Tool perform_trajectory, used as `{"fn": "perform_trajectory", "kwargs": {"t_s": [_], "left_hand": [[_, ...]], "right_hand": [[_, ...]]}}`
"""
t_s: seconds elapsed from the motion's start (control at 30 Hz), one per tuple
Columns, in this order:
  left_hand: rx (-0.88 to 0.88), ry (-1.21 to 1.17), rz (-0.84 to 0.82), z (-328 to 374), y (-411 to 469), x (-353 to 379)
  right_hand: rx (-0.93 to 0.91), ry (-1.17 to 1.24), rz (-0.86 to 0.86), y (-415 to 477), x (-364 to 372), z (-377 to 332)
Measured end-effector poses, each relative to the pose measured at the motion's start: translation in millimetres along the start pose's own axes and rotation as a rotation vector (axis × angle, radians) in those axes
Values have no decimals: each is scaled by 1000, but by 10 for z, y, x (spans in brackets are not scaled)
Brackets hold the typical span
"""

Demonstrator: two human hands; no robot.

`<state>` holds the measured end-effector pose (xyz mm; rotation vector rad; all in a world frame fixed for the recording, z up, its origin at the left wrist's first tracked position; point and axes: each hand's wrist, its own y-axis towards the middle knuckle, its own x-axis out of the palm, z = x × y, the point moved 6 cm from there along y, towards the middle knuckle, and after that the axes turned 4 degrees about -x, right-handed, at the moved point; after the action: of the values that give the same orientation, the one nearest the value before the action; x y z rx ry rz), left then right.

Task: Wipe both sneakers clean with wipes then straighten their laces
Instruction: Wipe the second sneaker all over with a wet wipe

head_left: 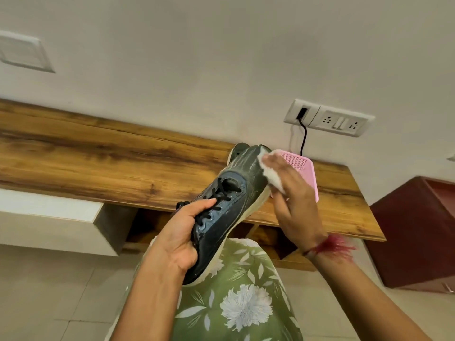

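A dark grey sneaker point(229, 193) with black laces and a pale sole is held up over my lap, toe pointing away toward the wall. My left hand point(182, 235) grips its heel end, thumb lying across the laces. My right hand point(293, 198) presses a white wipe point(270, 175) flat against the right side of the toe area, fingers fairly straight. Only one sneaker is in view.
A wooden desk point(98, 163) runs along the wall, with open cubbies beneath. A pink perforated box point(302, 168) lies on it behind my right hand, a black cable running up to a wall socket point(330, 119). A dark red cabinet point(418, 232) stands at right.
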<state>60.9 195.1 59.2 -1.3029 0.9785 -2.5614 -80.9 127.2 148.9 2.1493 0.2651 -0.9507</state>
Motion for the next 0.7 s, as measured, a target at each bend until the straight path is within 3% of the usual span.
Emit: {"fn": "perform_trajectory", "kwargs": {"t_s": [0.2, 0.3, 0.43, 0.5, 0.6, 0.7], "left_hand": [[37, 54, 89, -13, -19, -32], [53, 95, 85, 8, -24, -13], [55, 125, 101, 10, -43, 3], [69, 128, 123, 36, -63, -48], [97, 124, 141, 88, -87, -93], [109, 118, 147, 103, -117, -57]], "right_hand": [[-145, -150, -271, -284, 280, -24], [-237, -347, -240, -116, 122, 131], [-157, -283, -194, -167, 155, 110], [-173, -221, -254, -332, 263, 4], [-256, -339, -309, -294, 212, 96], [-169, -355, -231, -166, 66, 254]]}}
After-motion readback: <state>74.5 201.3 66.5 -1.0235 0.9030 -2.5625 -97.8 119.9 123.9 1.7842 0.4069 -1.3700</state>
